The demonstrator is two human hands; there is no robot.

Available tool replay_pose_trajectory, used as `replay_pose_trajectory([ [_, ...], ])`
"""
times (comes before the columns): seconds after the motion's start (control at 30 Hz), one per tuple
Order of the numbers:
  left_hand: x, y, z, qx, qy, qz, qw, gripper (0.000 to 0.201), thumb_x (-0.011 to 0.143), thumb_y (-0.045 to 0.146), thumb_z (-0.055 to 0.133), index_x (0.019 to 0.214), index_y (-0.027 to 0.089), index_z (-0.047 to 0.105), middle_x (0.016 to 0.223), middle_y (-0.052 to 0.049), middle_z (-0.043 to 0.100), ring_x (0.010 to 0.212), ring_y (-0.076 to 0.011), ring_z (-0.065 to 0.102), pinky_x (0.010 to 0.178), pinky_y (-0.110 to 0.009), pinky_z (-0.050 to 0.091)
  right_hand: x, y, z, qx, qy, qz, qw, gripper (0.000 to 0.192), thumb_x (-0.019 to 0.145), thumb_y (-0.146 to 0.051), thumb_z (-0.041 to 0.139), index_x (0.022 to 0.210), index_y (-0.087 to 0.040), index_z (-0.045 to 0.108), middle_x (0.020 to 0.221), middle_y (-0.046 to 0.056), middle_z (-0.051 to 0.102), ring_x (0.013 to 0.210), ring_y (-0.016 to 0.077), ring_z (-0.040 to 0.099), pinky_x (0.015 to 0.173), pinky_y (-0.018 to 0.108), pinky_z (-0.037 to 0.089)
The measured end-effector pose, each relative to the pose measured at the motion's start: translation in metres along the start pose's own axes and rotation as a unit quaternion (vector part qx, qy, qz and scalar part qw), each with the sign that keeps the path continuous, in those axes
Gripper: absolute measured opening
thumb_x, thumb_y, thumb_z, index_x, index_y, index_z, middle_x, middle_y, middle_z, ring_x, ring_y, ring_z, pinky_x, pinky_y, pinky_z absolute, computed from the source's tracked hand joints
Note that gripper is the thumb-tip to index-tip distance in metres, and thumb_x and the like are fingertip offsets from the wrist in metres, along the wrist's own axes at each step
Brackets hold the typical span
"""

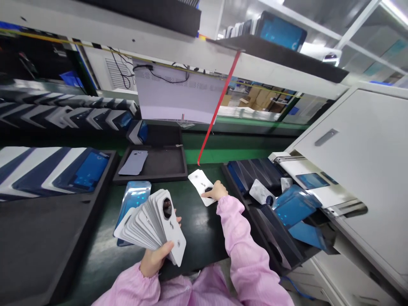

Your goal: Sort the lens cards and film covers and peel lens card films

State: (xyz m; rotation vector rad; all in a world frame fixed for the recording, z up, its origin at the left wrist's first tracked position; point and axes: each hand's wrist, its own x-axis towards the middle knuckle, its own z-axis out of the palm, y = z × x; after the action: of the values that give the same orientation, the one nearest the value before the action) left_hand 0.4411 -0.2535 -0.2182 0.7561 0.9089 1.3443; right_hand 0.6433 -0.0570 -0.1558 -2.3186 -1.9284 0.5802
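A fanned stack of white covers (pixel 153 225) sits gripped in the left hand (pixel 155 259), low over the dark bench (pixel 197 229). The right hand (pixel 217 191) presses curled fingers on one cover (pixel 199 180) lying flat ahead, beside a tray (pixel 159 163).

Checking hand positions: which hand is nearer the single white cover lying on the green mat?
Right. The right hand rests on the white cover; the left hand holds a fanned stack of covers, nearer the body.

The left hand (pixel 154 259) holds a big fan of white phone covers (pixel 153 225). The right hand (pixel 217 191) presses one white cover (pixel 200 183) flat on the dark green desk (pixel 197 229).
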Motion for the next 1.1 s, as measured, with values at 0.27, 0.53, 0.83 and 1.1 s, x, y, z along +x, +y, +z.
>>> replay_pose_trajectory([
  [0.27,-0.003,0.023,-0.005,-0.101,-0.069,0.002,0.993,0.065,0.066,0.041,0.07,0.127,0.024,0.054,0.126,-0.01,0.06,0.115,-0.0339,0.053,0.102,-0.048,0.038,-0.037,0.007,-0.036,-0.007,-0.06,-0.119,0.991,0.021,0.072,-0.024,0.068,0.088,-0.015,0.058,0.089,0.008,0.065,0.086,0.0214,0.062,0.072,0.028,0.044],
  [0.53,-0.005,0.044,-0.01,-0.181,-0.179,-0.091,0.963,0.065,0.061,0.042,0.072,0.121,0.02,0.059,0.112,-0.011,0.068,0.1,-0.0337,0.063,0.086,-0.044,0.049,-0.114,-0.036,-0.118,-0.042,-0.211,-0.576,0.789,0.014,0.085,-0.013,0.053,0.083,-0.019,0.065,0.082,0.002,0.065,0.083,0.0164,0.058,0.076,0.027,0.043],
  [0.83,-0.015,0.032,0.019,-0.147,-0.17,-0.118,0.967,0.081,0.053,0.061,0.074,0.121,0.02,0.058,0.102,-0.013,0.07,0.107,-0.0439,0.058,0.087,-0.056,0.047,-0.14,-0.091,-0.072,-0.27,-0.027,-0.656,0.704,0.007,0.082,-0.007,0.057,0.084,-0.013,0.058,0.085,0.009,0.058,0.077,0.0198,0.052,0.064,0.031,0.043],
  [1.1,-0.013,0.033,0.013,0.036,-0.156,0.002,0.987,0.054,0.063,0.044,0.075,0.111,0.022,0.064,0.115,-0.011,0.064,0.113,-0.0406,0.053,0.102,-0.06,0.034,-0.15,-0.049,-0.059,0.012,0.003,-0.624,0.781,0.035,0.085,-0.021,0.059,0.118,-0.019,0.047,0.123,0.014,0.047,0.116,0.0271,0.046,0.091,0.042,0.045],
])
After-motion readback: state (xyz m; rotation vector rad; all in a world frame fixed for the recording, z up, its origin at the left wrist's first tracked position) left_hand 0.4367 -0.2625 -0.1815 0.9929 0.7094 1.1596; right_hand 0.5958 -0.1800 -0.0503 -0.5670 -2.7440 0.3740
